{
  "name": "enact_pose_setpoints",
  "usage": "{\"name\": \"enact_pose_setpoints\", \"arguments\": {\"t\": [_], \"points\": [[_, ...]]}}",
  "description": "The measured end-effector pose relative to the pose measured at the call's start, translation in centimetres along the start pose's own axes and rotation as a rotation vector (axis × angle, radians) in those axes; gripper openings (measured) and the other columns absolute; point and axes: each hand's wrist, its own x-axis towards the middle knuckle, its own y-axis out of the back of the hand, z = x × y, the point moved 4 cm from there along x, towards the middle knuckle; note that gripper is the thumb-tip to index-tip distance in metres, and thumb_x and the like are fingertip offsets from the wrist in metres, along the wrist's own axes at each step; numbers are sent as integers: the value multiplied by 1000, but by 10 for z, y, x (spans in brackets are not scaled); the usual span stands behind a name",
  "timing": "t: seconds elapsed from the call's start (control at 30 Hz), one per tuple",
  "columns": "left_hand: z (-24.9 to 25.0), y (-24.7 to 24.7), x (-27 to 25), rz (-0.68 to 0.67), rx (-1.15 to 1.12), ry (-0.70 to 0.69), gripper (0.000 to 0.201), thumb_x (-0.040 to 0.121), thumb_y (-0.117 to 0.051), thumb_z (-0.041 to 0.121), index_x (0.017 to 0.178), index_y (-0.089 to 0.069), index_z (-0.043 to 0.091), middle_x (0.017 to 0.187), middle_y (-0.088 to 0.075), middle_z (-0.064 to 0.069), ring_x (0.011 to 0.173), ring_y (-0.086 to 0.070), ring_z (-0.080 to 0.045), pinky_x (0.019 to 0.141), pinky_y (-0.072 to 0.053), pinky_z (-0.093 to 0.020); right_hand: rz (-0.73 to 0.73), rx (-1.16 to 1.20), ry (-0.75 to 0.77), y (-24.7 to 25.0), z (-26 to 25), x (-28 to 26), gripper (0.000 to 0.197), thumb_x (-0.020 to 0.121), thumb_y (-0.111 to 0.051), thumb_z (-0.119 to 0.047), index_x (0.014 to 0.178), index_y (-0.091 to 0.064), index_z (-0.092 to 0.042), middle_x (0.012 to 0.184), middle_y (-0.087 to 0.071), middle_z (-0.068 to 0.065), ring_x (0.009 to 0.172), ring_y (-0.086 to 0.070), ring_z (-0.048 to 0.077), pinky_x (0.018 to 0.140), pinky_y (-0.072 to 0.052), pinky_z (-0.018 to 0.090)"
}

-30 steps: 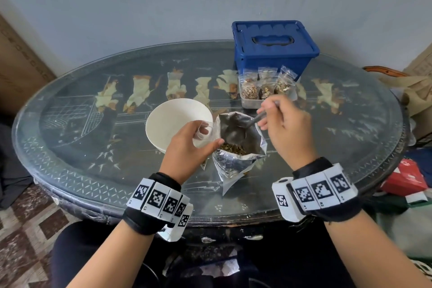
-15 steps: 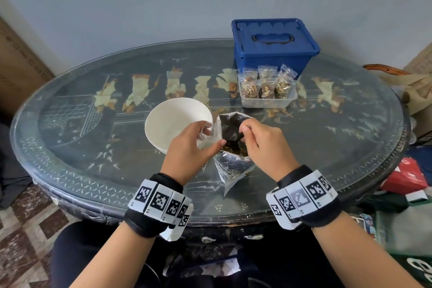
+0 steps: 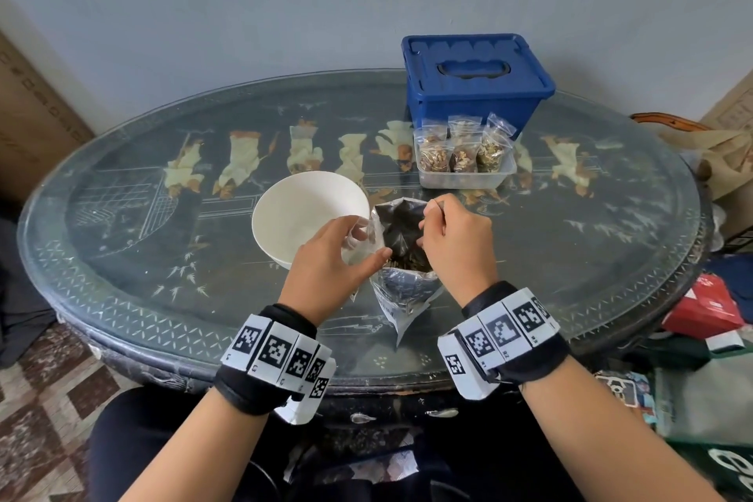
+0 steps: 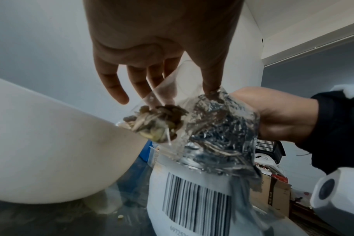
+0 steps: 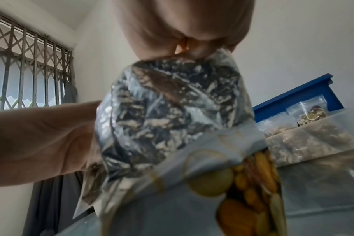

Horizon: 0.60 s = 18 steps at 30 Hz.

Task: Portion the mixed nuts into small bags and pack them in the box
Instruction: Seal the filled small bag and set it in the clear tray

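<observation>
A crinkled silver foil pouch of mixed nuts (image 3: 401,289) stands open near the table's front edge. My left hand (image 3: 358,242) pinches a small clear bag (image 3: 370,231) at its mouth, right beside the pouch's rim. The left wrist view shows some nuts and seeds in that small clear bag (image 4: 160,124). My right hand (image 3: 442,234) grips a spoon whose handle end (image 3: 438,202) sticks up. The spoon's bowl is hidden down inside the pouch. Three filled bags stand in a clear tray (image 3: 464,179), in front of the lidded blue box (image 3: 476,81).
A white bowl (image 3: 301,212) sits just left of the pouch, touching distance from my left hand. The oval glass-topped table (image 3: 142,257) has bare surface on both sides. Bags and a red box (image 3: 705,306) lie on the floor at the right.
My right hand has come down and towards me, taking the spoon from above the pouch's rim down into the pouch. My left hand has stayed in place with the small bag.
</observation>
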Motion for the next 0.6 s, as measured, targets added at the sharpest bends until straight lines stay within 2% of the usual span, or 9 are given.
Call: {"name": "enact_pose_setpoints", "arguments": {"t": [0.1,0.33,0.5,0.6], "points": [[-3,1,4,-8,14,15,44,78,-70,36,111,-58,10,100,-62,1,91,-55,-15,84,-44,-30,24,3,-50,1,1,4,24,96,-41,-16,83,-58,-4,70,-67,14,63,-66,31,59,-52,44],[-6,0,17,-13,26,48,47,81,-67,37,118,-57,10,115,-61,-4,97,-52,-10,85,-38,-20,66,13,-103,-1,-2,10,25,97,-41,-17,83,-57,-4,73,-66,15,69,-67,31,58,-53,44],[-7,1,19,3,16,50,48,80,-68,35,118,-57,9,114,-61,-3,91,-49,-9,75,-32,-11,32,6,-112,0,-6,13,25,97,-41,-18,85,-58,-4,75,-66,14,70,-67,29,59,-54,43],[-9,1,16,4,3,56,49,79,-69,36,118,-57,9,111,-61,-1,90,-49,-10,74,-33,-14,23,64,-140,8,-6,12,25,96,-41,-15,84,-58,-2,73,-66,16,67,-66,31,62,-53,45]]}}
